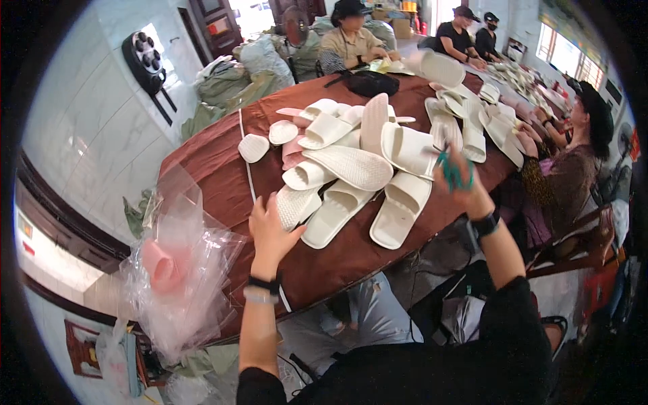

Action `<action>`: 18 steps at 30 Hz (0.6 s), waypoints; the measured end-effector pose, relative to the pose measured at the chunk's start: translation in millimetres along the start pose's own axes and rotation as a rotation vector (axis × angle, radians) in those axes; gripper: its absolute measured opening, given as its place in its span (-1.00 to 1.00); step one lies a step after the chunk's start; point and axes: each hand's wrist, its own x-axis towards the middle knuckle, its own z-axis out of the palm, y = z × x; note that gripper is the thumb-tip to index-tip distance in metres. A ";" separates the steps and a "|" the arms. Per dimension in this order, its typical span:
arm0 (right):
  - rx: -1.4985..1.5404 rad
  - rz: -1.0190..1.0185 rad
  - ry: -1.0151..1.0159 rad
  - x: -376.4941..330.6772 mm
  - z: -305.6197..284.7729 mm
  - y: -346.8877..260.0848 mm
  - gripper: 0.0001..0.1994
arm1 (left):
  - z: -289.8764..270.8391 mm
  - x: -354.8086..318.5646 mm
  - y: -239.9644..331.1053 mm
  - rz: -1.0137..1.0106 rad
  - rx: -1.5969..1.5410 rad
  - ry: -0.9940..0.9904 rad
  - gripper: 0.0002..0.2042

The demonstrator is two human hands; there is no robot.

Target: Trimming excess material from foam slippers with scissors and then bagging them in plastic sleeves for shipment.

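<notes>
Cream-white, open-toed slippers lie heaped on the brown, cloth-covered surface before us. Our left hand is at the heap's near edge — gripping or not, we cannot tell — and our right hand is closed round green-handled scissors. Clear plastic bags lie leftward.

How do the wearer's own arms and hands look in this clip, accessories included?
Black fabric sleeves leave the forearms bare. The left hand is ungloved, with a black band and a pale, ring-shaped band at its wrist. The right hand is ungloved too, with a dark wristband, perhaps a watch.
</notes>
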 end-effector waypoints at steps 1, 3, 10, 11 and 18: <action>-0.217 0.035 -0.126 -15.7 11.1 16.5 -0.40 | 2.0 8.8 -4.1 0.039 0.231 -0.188 -0.29; -0.447 0.347 -0.404 -47.0 63.0 16.2 -0.42 | 6.6 7.5 -23.6 0.052 0.472 -0.372 -0.38; -1.323 -0.038 -0.270 -95.7 101.2 47.0 -0.41 | -45.7 33.5 -14.1 0.154 0.023 0.297 -0.79; -1.268 -0.079 -0.281 -96.2 107.7 43.6 -0.40 | -65.0 39.8 -9.1 0.140 -0.031 0.341 -0.75; 0.070 0.295 -0.886 -94.2 138.8 97.4 -0.44 | -178.5 28.6 11.5 -0.111 -0.134 0.334 -0.70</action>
